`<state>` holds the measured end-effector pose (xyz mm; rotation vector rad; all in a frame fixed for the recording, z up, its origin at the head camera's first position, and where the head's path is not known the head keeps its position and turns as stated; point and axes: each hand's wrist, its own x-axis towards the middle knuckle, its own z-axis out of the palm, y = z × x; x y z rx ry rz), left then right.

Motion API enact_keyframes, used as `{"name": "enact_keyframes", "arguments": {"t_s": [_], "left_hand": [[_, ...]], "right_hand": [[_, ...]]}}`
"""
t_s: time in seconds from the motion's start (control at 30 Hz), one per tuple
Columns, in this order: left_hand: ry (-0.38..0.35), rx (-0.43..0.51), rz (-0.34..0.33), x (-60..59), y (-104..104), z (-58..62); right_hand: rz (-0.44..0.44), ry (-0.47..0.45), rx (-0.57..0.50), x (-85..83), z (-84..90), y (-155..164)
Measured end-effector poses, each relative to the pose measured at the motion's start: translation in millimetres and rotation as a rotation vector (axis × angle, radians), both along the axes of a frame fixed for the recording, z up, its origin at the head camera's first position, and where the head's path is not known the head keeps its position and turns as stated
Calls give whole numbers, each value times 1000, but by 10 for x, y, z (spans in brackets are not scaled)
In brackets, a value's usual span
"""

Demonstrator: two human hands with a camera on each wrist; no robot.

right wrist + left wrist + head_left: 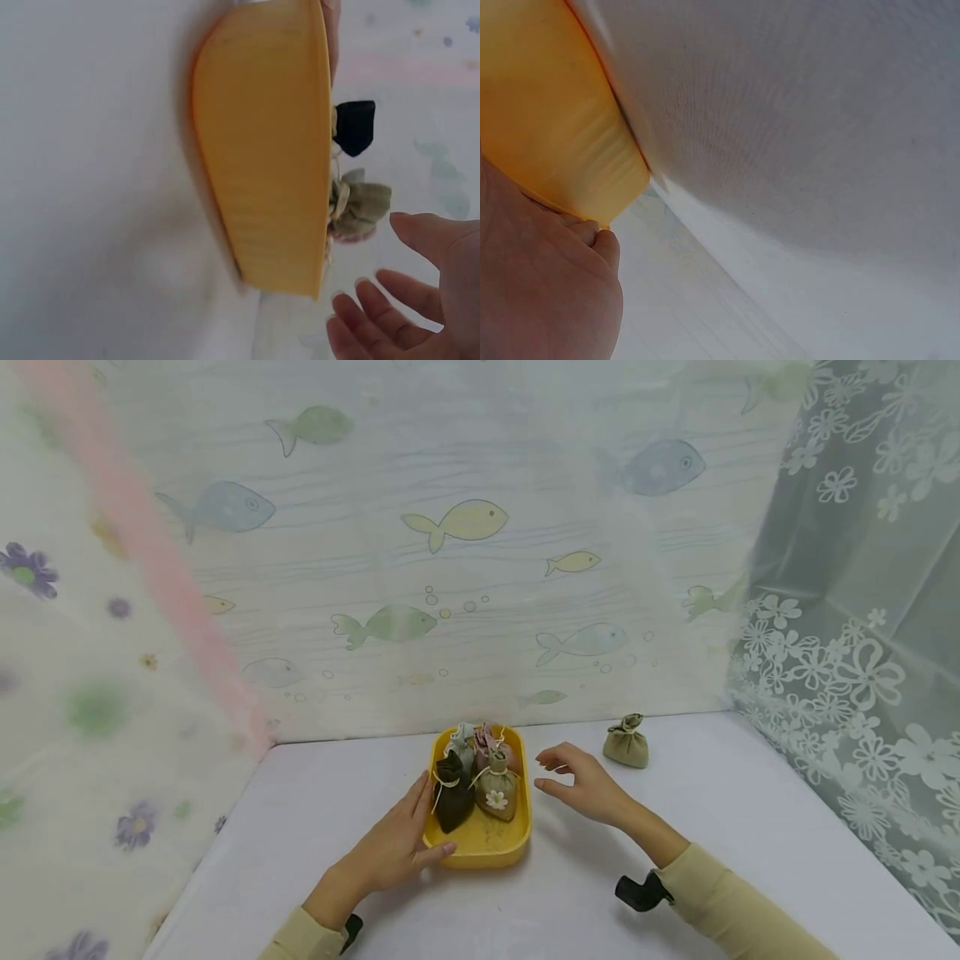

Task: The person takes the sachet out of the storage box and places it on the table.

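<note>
Left hand [393, 845] grips a yellow tray [480, 858] (pouches [454, 802] inside), right hand [583, 783] loosely spread nearby.

Yellow oblong plastic tray [480, 845] sat lower centre.
Dark, olive, grey and pink cloth pouches [456, 808] clustered in its upper part.

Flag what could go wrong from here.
The left hand touches the tray, so an uneven push might slide it. The dark pouch sits close to that hand and could get nudged. Outside, the lone pouch sits near the right hand; a careless sweep might topple it.
</note>
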<state>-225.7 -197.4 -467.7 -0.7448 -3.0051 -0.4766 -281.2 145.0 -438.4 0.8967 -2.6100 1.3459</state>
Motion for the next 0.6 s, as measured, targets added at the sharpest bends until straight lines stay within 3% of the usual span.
{"name": "enact_keyframes", "arguments": {"t_s": [0.6], "left_hand": [[4,5,-15,5,-6,26]], "right_hand": [[3,6,1,-124,-47,-542]]}}
